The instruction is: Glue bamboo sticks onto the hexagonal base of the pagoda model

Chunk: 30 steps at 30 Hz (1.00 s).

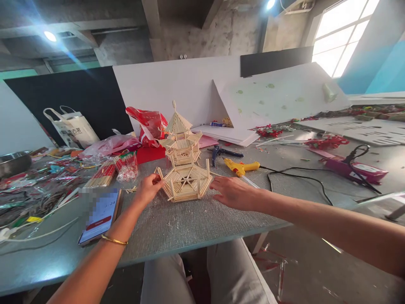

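Note:
A hexagonal frame of thin wooden sticks (186,192) lies flat on the table before me, with short upright sticks at its corners. My left hand (149,189) is closed at the frame's left edge, thumb and fingers around its corner. Beside the right edge is my right hand (234,193), its fingers loosely stretched toward the frame; whether the fingertips touch it I cannot tell. Directly behind stands a tiered pagoda model of similar sticks (179,124) with a pointed roof.
A yellow glue gun (241,167) with a black cord lies right of the frame, near a dark blue tool (221,153). A phone (100,215) rests at left, by bundled sticks (103,174) and plastic litter. A magenta box (356,170) sits far right.

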### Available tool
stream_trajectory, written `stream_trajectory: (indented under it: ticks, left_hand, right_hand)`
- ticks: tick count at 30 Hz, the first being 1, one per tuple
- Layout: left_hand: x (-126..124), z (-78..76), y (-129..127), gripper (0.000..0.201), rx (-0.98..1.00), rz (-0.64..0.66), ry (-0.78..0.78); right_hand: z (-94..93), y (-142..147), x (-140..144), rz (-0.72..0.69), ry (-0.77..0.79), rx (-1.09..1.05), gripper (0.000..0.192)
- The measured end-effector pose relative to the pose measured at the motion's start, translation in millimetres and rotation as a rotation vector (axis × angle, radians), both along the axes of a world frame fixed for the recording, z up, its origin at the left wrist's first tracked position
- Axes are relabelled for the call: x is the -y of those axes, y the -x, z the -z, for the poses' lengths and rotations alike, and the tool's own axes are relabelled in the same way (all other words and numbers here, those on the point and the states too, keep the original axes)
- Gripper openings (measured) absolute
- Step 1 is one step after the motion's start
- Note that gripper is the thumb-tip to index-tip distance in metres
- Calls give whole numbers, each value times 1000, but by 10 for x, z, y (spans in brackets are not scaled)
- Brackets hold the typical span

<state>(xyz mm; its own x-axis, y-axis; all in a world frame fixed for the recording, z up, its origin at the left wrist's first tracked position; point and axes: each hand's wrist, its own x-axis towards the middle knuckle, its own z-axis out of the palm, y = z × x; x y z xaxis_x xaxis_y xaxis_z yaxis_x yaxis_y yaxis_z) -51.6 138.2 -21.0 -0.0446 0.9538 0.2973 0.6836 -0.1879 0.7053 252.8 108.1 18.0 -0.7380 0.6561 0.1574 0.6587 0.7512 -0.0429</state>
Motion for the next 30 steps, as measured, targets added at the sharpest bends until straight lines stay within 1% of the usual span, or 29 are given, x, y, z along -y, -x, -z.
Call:
stream_trajectory:
  ticks: [3,6,8,11,12,13,15,17,19,23,30]
  left_hand:
    - [51,-43,-46,36,-64,-65,-3]
    - [140,-64,-83,33,-115,-125,-8]
    - [235,-48,-91,33,-126,-169,-28]
    - [451,4,-98,38,-119,-208,-120]
    - [537,18,-109,39,-108,-183,-132]
    - [622,29,-127,39,-90,-133,-107]
    - [770,33,-185,39,-43,-38,-14]
    - [861,22,-259,37,-19,5,57]
    - [891,11,-326,34,-25,2,85]
    - [857,18,-398,29,-61,-1,86]
    - [891,-2,-461,32,-136,-5,104]
  right_hand:
    - [-118,-173,-73,79,-23,-22,21]
    - [-183,-328,-95,147,12,-63,18]
    - [-154,-367,-73,145,44,-83,17]
    - [-40,-330,-27,82,75,-83,19]
    - [-3,-303,-17,61,81,-80,19]
    - [28,-273,-12,43,85,-79,20]
    - [62,-214,-14,21,79,-89,20]
    - [61,-164,-21,0,63,-101,18]
    - [38,-122,-19,-27,54,-107,17]
    - [-7,-63,13,-56,65,-84,19]
    - [17,-102,22,-52,60,-91,21]
